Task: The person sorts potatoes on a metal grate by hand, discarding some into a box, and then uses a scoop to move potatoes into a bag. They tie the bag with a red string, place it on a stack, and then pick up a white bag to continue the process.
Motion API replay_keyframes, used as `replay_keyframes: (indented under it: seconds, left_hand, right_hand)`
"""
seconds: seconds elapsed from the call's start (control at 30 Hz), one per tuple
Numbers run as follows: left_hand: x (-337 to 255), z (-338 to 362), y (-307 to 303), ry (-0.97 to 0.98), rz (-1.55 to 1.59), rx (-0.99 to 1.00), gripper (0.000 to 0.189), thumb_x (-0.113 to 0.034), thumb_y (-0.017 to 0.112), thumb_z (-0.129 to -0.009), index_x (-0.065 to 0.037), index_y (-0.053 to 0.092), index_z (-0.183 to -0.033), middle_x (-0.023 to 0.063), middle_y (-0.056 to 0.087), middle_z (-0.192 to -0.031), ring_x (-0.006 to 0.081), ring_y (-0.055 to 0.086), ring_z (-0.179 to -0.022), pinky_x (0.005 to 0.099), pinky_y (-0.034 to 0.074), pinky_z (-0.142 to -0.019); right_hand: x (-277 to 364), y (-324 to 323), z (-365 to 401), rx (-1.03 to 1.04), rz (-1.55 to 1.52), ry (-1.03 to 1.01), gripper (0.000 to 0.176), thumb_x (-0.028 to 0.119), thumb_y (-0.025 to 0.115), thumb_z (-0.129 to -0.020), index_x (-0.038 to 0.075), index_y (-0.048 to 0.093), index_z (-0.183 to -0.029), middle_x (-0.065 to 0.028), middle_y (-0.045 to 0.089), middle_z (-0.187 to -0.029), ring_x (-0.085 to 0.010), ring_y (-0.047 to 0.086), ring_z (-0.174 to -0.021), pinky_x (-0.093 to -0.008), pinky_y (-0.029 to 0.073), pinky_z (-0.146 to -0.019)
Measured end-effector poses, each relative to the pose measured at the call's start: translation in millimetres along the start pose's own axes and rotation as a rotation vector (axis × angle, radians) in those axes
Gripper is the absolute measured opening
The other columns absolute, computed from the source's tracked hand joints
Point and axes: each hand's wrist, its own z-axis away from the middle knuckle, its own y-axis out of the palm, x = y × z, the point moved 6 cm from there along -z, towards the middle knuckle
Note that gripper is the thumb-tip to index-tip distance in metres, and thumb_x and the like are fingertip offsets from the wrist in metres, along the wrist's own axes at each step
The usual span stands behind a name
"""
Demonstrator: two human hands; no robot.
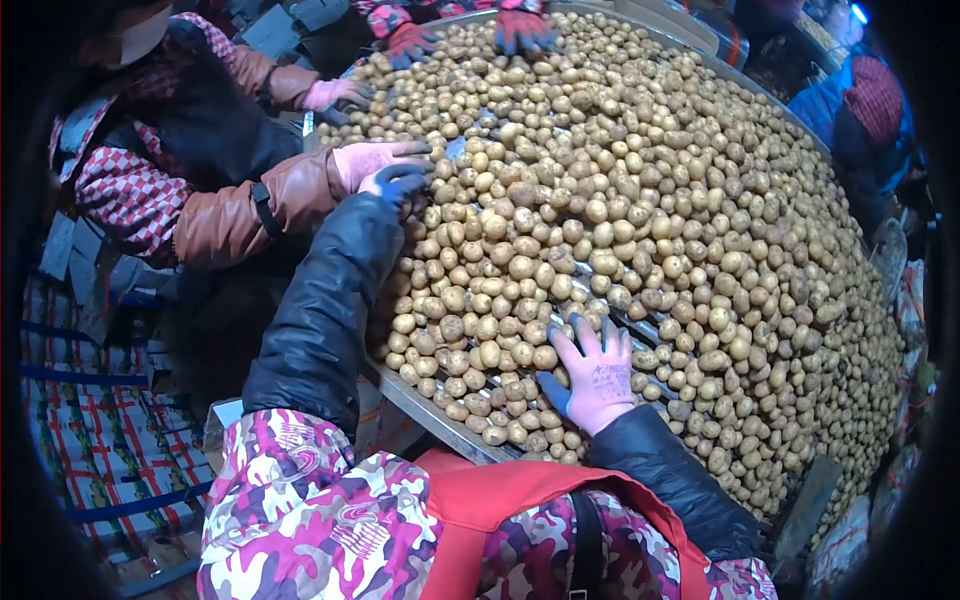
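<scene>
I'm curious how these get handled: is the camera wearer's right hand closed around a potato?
No, the right hand lies open, its fingers spread over the potatoes.

Note: the bottom edge cuts off your jacket (320,510); the top edge crops the far sleeves (388,18); small print on your right glove (600,385) is illegible.

**Glove print shows, but no word reads clearly**

On the back of the right hand (604,384), a pink glove with grey-blue fingertips (597,398) carries printing just below the bases of the spread fingers (588,338). A small logo-like mark stands nearest the fingers, a row of larger characters comes next towards the wrist, and finer print follows; all are too small to read surely. Well apart from those fingers, the pink, white and purple camouflage jacket (320,510) bears white, script-like strokes, also illegible.
</scene>
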Motion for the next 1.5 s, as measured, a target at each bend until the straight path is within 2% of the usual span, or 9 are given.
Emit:
replay_keyframes:
  seconds: [0.07,0.27,0.43,0.57,0.67,0.83,1.0,1.17,1.5]
  left_hand:
    - [6.1,-29.3,5.6,0.351,-0.654,-0.092,0.042,-0.023,0.071,-0.087,-0.011,0.067,-0.127,0.0123,0.073,-0.109,0.0252,0.069,-0.103,0.0346,0.053,-0.093]
    - [-27.3,-29.7,57.2,-0.015,-1.11,0.119,0.043,-0.028,0.067,-0.09,-0.023,0.065,-0.132,0.0167,0.072,-0.115,0.0321,0.069,-0.105,0.0408,0.054,-0.092]
    - [-44.0,-18.9,60.1,0.094,-1.217,0.144,0.036,-0.028,0.065,-0.09,-0.014,0.066,-0.123,0.0182,0.069,-0.119,0.0357,0.065,-0.11,0.0415,0.051,-0.097]
    - [-25.0,-6.0,35.0,0.276,-0.899,-0.126,0.037,-0.03,0.07,-0.084,-0.013,0.068,-0.117,0.0194,0.071,-0.112,0.0364,0.065,-0.11,0.0407,0.051,-0.097]
    - [-20.4,25.1,26.9,0.568,-0.565,-0.173,0.031,-0.019,0.074,-0.085,-0.008,0.069,-0.114,0.0099,0.073,-0.101,0.0215,0.071,-0.087,0.033,0.056,-0.078]
    - [-5.6,135.6,82.7,0.076,0.472,0.005,0.038,-0.003,0.074,-0.087,-0.007,0.062,-0.123,0.0063,0.069,-0.095,0.0119,0.063,-0.068,0.0262,0.053,-0.057]
    - [-12.7,227.5,139.8,-0.001,0.529,0.184,0.041,-0.022,0.067,-0.093,-0.003,0.058,-0.128,0.0029,0.064,-0.092,0.0095,0.058,-0.071,0.0236,0.046,-0.058]
    - [6.6,272.7,172.3,-0.032,0.584,0.307,0.045,-0.021,0.063,-0.097,-0.005,0.053,-0.138,0.0036,0.065,-0.108,0.0094,0.063,-0.087,0.0241,0.053,-0.072]
    - [38.4,348.7,136.3,0.083,0.872,0.305,0.059,-0.014,0.059,-0.099,0.0,0.035,-0.152,0.0129,0.058,-0.135,0.012,0.06,-0.094,0.0239,0.051,-0.08]
  right_hand:
    - [-2.5,-1.2,0.3,-0.066,-0.068,0.022,0.064,0.048,0.069,-0.083,0.017,0.056,-0.137,-0.0178,0.051,-0.139,-0.0482,0.047,-0.124,-0.0644,0.031,-0.105]
    - [-36.5,-24.2,-53.5,-0.301,-0.284,0.132,0.051,0.033,0.069,-0.087,0.008,0.058,-0.13,-0.0166,0.063,-0.117,-0.0361,0.065,-0.097,-0.0502,0.049,-0.084]
    - [-36.1,4.9,-131.1,0.252,0.08,0.239,0.039,0.032,0.055,-0.095,0.013,0.055,-0.13,-0.0144,0.065,-0.118,-0.0337,0.067,-0.103,-0.0475,0.053,-0.084]
    - [-40.9,8.8,-134.2,0.211,0.033,0.254,0.037,0.028,0.055,-0.093,0.014,0.058,-0.127,-0.0152,0.065,-0.117,-0.0345,0.067,-0.104,-0.0483,0.053,-0.085]
    - [-44.5,1.6,-114.1,0.041,-0.024,0.17,0.042,0.033,0.059,-0.093,0.014,0.058,-0.13,-0.0139,0.068,-0.119,-0.0362,0.067,-0.103,-0.0464,0.052,-0.09]
    - [-57.3,-2.3,-77.9,-0.198,-0.672,0.246,0.041,0.021,0.077,-0.082,0.009,0.066,-0.12,-0.0117,0.07,-0.109,-0.0244,0.069,-0.097,-0.034,0.054,-0.086]
    - [-3.8,-9.2,-33.8,0.129,-1.654,0.358,0.043,0.018,0.076,-0.086,0.002,0.059,-0.122,-0.0043,0.066,-0.093,-0.0101,0.063,-0.085,-0.0267,0.054,-0.071]
    - [54.1,-19.7,-21.1,0.041,-1.196,0.117,0.05,0.019,0.079,-0.084,-0.001,0.061,-0.126,-0.01,0.064,-0.114,-0.022,0.061,-0.109,-0.0349,0.046,-0.101]
    - [88.1,-20.7,6.4,0.324,-1.521,0.324,0.043,0.022,0.074,-0.088,-0.002,0.06,-0.122,-0.008,0.066,-0.1,-0.0134,0.063,-0.08,-0.0278,0.052,-0.071]
